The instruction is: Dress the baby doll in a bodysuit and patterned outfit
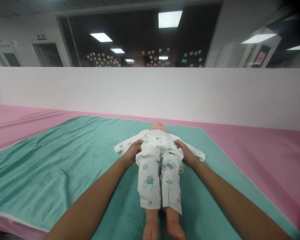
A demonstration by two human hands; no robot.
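Head view gives us, from the left edge, a smooth pink sheet (20, 120) running back to a plain white low wall (90, 88), which spans the whole width. Next to the right, we see a rumpled teal cloth blanket with a pale edge (50, 160) spread over the sheet. Toward its middle, a white printed sleeve (126, 145) stretches out leftward, and just beside it our left hand (133, 151) touches the clothing at the waist with bent fingers; we cannot tell whether its grip is closed on the fabric. In the centre lies the baby doll (158, 126) on its back on the blanket, head away from us, bare feet toward us, wearing white trousers with teal and pink prints (150, 180). At the other side of the waist, our right hand (186, 153) touches the clothing, its grip likewise unclear to us. Beyond it, another sleeve (199, 154) points rightward, and the pink sheet shows again.
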